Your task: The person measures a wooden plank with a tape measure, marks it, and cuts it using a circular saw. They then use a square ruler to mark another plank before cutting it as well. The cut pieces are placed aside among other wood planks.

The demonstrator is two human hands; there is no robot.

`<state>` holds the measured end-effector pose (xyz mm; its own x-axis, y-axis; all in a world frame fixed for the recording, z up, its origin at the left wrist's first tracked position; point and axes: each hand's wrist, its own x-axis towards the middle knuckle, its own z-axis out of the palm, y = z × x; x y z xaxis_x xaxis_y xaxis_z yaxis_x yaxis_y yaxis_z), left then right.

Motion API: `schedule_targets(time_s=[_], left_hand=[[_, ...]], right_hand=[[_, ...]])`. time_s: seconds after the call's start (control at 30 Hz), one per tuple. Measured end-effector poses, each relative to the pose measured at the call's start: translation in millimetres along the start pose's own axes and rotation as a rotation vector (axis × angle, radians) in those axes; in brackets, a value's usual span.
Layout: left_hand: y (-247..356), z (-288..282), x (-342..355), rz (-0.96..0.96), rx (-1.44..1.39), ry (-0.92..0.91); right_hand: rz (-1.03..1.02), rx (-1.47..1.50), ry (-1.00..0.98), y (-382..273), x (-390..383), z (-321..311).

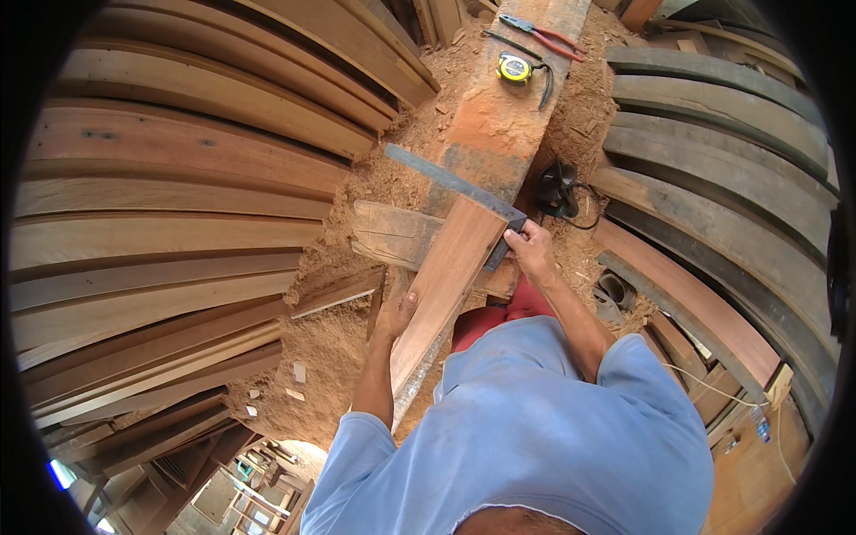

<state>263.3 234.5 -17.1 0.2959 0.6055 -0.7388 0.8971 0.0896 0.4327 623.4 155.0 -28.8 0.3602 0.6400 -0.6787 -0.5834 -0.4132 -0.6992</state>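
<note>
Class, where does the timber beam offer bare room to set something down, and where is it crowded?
On the timber beam, the orange-stained stretch between tape measure and try square looks bare. Crowded: its far end, around the pliers.

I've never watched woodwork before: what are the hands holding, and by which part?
The left hand holds the board by its left edge, partway along; the right hand holds the square by its dark stock.
</note>
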Motion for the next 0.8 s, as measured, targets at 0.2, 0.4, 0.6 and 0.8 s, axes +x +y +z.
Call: schedule_targets(time_s=[0.2, 0.4, 0.6, 0.8], left_hand=[[71, -27, -13, 0.017, 0.173, 0.245], [205, -37, -45, 0.533, -0.572, 0.002], [193, -20, -38, 0.271, -1.038, -0.093], [161, -38, 30, 0.166, -0.924, 0.214]], right_hand=[[-0.115, -0.019, 0.037, -40, -15, 6], [-0.282, -0.104, -0.289, -97, -69, 52], [-0.603, -0.596, -0.174, -76, -76, 93], [-0.437, -0.745, -0.191, -62, -75, 89]])
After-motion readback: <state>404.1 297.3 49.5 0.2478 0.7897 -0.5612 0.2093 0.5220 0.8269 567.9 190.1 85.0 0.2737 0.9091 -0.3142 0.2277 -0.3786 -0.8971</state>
